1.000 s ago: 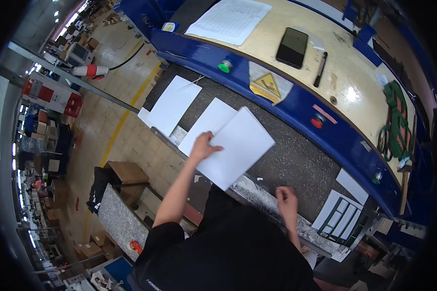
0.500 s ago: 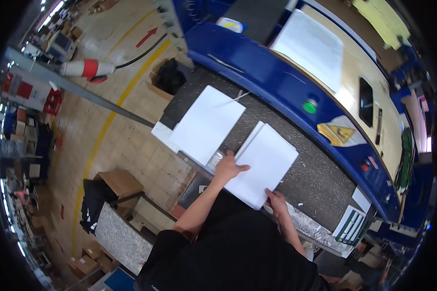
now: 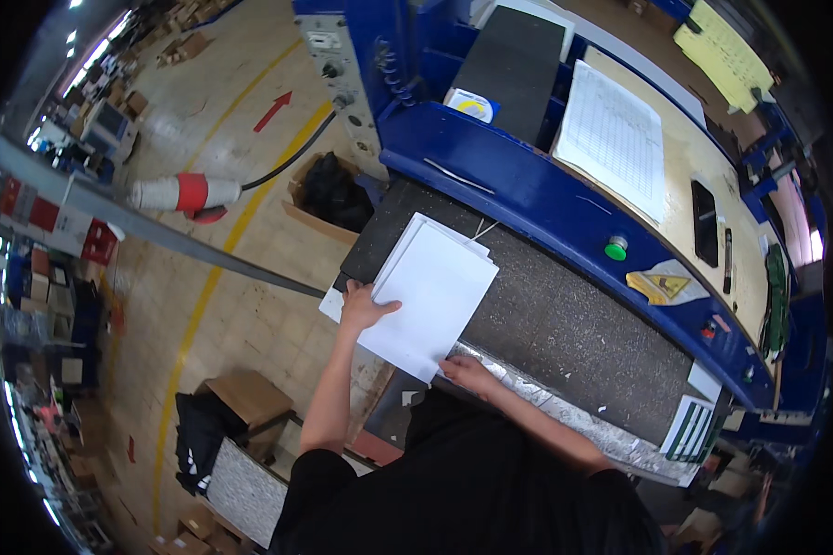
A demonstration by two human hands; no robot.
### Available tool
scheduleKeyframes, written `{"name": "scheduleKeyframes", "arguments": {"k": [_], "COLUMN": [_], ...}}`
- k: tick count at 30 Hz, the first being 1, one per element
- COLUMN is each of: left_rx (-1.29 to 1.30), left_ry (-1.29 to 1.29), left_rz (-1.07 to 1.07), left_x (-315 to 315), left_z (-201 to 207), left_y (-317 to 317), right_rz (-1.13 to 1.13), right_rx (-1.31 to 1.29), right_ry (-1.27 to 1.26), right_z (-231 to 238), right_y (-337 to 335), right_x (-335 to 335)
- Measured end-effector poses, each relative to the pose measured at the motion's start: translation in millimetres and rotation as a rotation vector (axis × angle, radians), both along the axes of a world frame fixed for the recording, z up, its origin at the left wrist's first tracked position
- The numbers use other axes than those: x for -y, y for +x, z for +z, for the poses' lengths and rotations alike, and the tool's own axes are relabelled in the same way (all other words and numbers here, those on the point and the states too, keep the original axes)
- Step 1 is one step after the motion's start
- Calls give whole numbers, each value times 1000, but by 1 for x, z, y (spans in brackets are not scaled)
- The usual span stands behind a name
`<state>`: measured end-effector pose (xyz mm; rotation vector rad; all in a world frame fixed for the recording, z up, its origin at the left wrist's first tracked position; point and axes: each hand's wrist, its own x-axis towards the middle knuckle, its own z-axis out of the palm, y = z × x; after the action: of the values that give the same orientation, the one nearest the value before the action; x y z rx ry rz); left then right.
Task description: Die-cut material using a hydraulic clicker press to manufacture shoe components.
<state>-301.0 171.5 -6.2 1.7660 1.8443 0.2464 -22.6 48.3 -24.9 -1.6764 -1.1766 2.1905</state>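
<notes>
A stack of white paper sheets (image 3: 430, 294) lies at the left end of the dark worktable (image 3: 565, 333). My left hand (image 3: 363, 309) grips its left edge, with the thumb on top and the fingers at the side. At the near right corner my right hand (image 3: 468, 374) pinches the sheets, its fingertips partly hidden. The upper sheets sit slightly out of line with those beneath, which show along the far and left edges. The stack's near corner reaches over the table's front edge.
Behind the table runs a blue machine frame (image 3: 528, 176) with a green button (image 3: 615, 247). A written sheet (image 3: 611, 129), a phone (image 3: 704, 222) and a pen (image 3: 727, 262) lie on its top. A metal bar (image 3: 185, 242) juts out at left. A carton with black stuff (image 3: 329, 199) stands on the floor.
Both my hands have moved left with the stack of paper. It now lies over the other white sheets at the table's left end, where the two were apart before. The view has shifted.
</notes>
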Motion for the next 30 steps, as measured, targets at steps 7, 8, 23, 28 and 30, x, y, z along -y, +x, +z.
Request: {"name": "scheduleKeyframes", "arguments": {"k": [7, 8, 23, 28, 30], "left_rx": [106, 122, 645, 731, 904], "left_ry": [-225, -193, 437, 512, 341], "left_rz": [79, 111, 359, 35, -110], "left_x": [1, 5, 87, 35, 21], "left_z": [26, 23, 33, 91, 82], "left_y": [-4, -10, 95, 144, 158], "right_rz": [-527, -567, 493, 562, 514], "right_rx": [-375, -415, 765, 977, 1016], "right_ry": [-347, -398, 696, 942, 982], "right_z": [25, 30, 254, 258, 228], "right_y": [-24, -25, 80, 145, 159], "right_x": [-19, -22, -48, -32, -31]}}
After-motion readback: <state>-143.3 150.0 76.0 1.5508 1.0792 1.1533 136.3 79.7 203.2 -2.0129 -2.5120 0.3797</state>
